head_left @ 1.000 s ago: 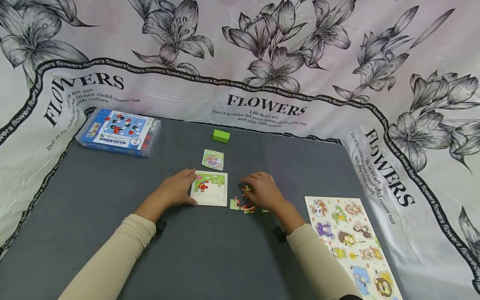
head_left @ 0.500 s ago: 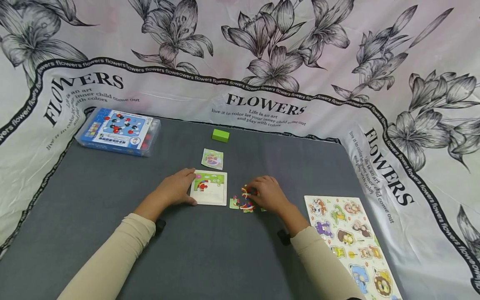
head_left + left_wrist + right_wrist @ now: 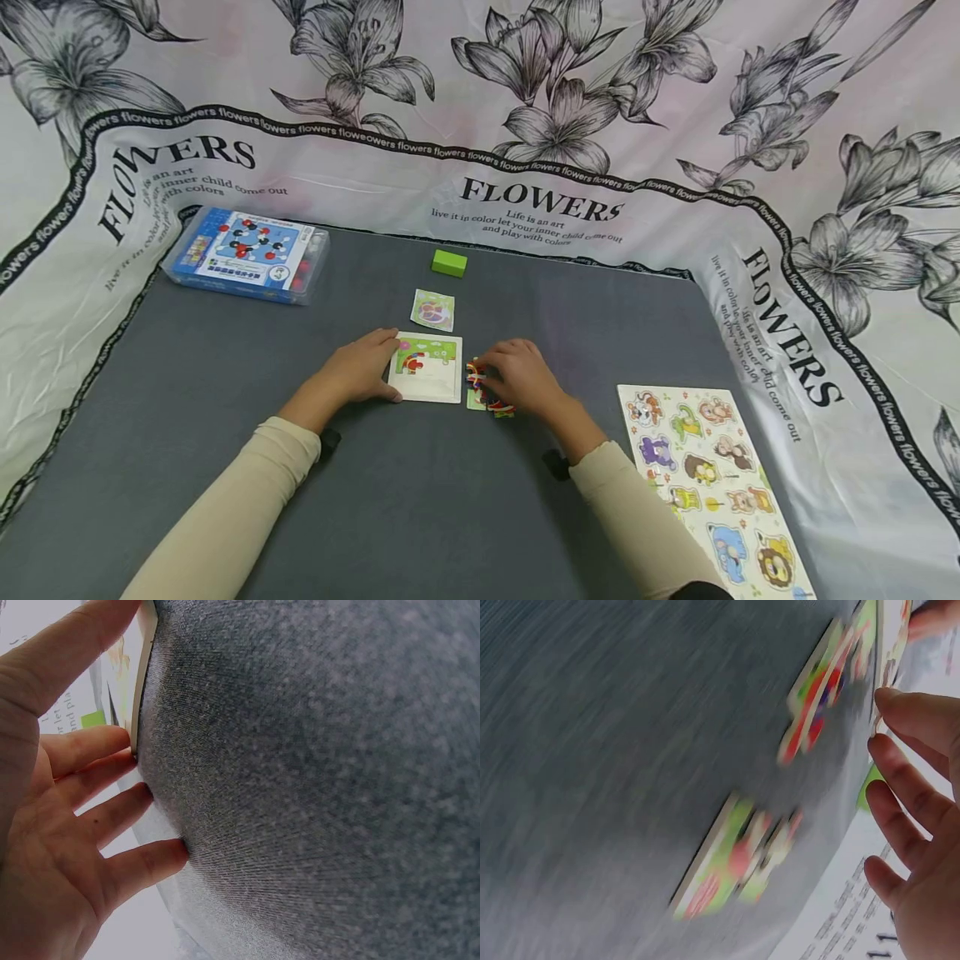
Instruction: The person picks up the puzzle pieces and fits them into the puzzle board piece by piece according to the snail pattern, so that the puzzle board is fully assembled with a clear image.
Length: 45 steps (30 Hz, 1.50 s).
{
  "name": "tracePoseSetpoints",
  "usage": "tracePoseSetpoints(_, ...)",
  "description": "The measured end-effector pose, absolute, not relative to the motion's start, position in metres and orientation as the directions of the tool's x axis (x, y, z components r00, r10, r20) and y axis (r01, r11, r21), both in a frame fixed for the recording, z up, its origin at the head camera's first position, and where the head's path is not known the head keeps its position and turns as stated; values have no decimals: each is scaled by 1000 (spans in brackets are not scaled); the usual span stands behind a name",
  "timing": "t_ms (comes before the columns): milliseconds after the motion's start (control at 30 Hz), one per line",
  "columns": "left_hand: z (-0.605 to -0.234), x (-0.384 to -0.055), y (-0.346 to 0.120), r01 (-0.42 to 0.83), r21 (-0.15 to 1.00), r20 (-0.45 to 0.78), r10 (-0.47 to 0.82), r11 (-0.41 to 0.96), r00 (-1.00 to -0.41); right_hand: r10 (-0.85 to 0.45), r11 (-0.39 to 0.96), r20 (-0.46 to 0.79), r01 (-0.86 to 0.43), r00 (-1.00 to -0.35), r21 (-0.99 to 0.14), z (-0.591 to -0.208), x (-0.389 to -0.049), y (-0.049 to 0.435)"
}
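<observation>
The thumb and forefinger of the right hand [image 3: 521, 375] pinch a thin, pale-edged puzzle piece [image 3: 877, 722] at three o'clock of the square, cream-rimmed tray [image 3: 431, 389], part-filled with green and red, its nine-o'clock edge touched by the spread-fingered left hand [image 3: 358, 367], dark-grey tabletop [image 3: 427, 500] stretching broadly toward six.

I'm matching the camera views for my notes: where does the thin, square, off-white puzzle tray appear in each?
Head: the tray lies slightly left of and below centre, between the bare left hand and bare right hand.
Left wrist: upper left, seen nearly edge-on.
Right wrist: upper right, partly visible.
Shared landmark: the bright green rectangular block, partly visible in both wrist views.
</observation>
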State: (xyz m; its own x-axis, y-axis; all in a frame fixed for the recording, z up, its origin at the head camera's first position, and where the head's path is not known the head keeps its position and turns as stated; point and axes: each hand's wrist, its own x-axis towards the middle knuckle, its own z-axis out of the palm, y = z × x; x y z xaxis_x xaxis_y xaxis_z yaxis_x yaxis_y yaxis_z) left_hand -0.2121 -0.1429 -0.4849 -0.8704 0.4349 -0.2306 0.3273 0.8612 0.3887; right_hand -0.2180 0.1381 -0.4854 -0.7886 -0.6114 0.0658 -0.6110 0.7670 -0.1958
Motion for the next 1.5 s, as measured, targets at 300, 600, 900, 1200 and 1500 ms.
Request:
tracePoseSetpoints(300, -483, -213, -139, 324, 374, -235, 427, 869, -873, -660, 725, 50, -653, -749, -218, -486, -219, 99)
tracePoseSetpoints(600, -490, -212, -138, 322, 390, -235, 431, 863, -871, -674, 728, 43, -674, -737, -126, -493, -221, 79)
tracePoseSetpoints(900, -489, -212, -140, 321, 379, -232, 425, 868, -875, -677, 734, 44, -678, -735, -44, -493, -223, 70)
tracePoseSetpoints(1200, -485, -212, -144, 319, 379, -228, 422, 869, -877, -657, 753, 40, -658, -753, -3, -487, -223, 61)
tracePoseSetpoints(1500, -487, -214, -146, 313, 389, -230, 421, 866, -878, -665, 747, 31, -665, -746, -3, -487, -225, 57)
